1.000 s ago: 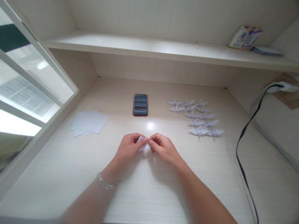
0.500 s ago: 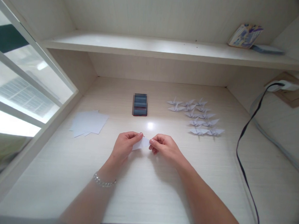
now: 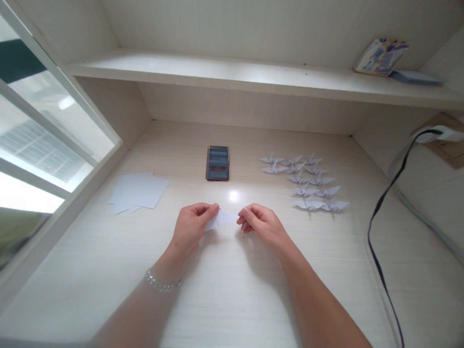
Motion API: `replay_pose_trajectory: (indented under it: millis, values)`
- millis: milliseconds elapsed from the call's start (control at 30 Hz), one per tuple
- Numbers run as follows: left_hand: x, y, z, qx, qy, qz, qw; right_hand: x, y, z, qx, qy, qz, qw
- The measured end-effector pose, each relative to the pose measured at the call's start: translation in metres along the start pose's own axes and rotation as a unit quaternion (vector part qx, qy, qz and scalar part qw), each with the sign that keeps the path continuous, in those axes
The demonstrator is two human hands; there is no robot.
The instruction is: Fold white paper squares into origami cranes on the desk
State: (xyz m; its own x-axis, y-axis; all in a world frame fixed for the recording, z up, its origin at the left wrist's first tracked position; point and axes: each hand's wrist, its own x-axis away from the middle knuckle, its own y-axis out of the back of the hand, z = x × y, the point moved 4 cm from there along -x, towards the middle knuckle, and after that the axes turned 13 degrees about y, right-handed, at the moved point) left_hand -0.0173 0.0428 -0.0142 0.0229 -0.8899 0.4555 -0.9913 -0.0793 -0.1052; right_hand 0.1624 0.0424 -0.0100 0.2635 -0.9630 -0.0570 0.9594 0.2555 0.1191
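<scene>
A small piece of folded white paper (image 3: pixel 221 218) is held just above the desk in front of me. My left hand (image 3: pixel 192 223) pinches its left side between thumb and fingers, covering that end. At the narrow right tip of the paper, the thumb and fingers of my right hand (image 3: pixel 261 222) are closed together. How much of the tip lies between them is too small to see. Several folded white paper cranes (image 3: pixel 311 204) stand in short rows on the desk, beyond my right hand. To the left lies a loose stack of white paper sheets (image 3: pixel 140 191).
Behind my hands lies a dark, blurred rectangular object (image 3: pixel 218 163). A black cable (image 3: pixel 377 205) runs from the wall socket (image 3: pixel 451 135) down the desk's right side. Overhead, a shelf (image 3: pixel 239 71) holds a colourful box (image 3: pixel 381 56). A window frame (image 3: pixel 93 159) borders the left side.
My right hand has shifted slightly right and up, its fingers now at the paper's tip. My left hand has moved a little left, and more of the paper shows between them.
</scene>
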Motion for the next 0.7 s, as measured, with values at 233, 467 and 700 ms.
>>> replay_pose_trajectory:
  millis: [233,467,700]
  values:
    - [0.002,-0.004,0.003,-0.044,0.005,0.049,0.998,0.004,-0.008,0.005,0.113,0.03,0.009,0.993]
    - [0.002,-0.006,0.001,-0.133,-0.034,0.05,0.989,0.003,-0.01,0.007,0.101,0.023,0.041,0.994]
    - [0.005,-0.012,-0.001,-0.199,-0.06,0.058,0.976,0.005,-0.013,0.01,0.118,0.038,0.06,0.991]
